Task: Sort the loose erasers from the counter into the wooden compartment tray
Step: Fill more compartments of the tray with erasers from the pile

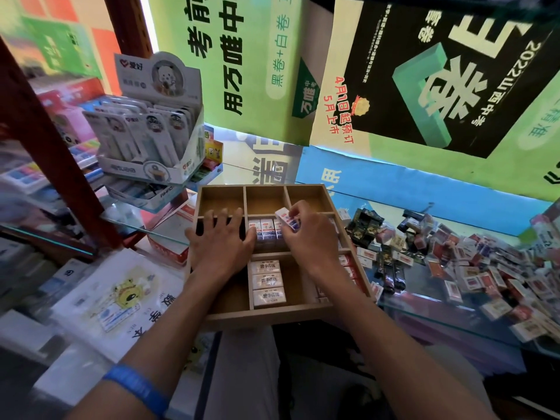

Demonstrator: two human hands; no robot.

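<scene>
**Exam posters and stationery brands legible above shop counter**

"4月1日起预订" and "5月上市" are printed in red on the black-and-green poster, where "2022山西中考" is also read along the edge. "用万唯中" and "黑卷+白卷" are carried on the green poster. "爱好" is shown on the grey display box, and "AIHAO" on the box beneath it. Print on the erasers is too small to be read.

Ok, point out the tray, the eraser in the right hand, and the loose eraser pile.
tray (266, 313), head view, bare front wall.
eraser (286, 219), head view, white wrapper above the right hand's fingers.
eraser pile (472, 268), head view, middle of the heap on the glass counter.
</scene>
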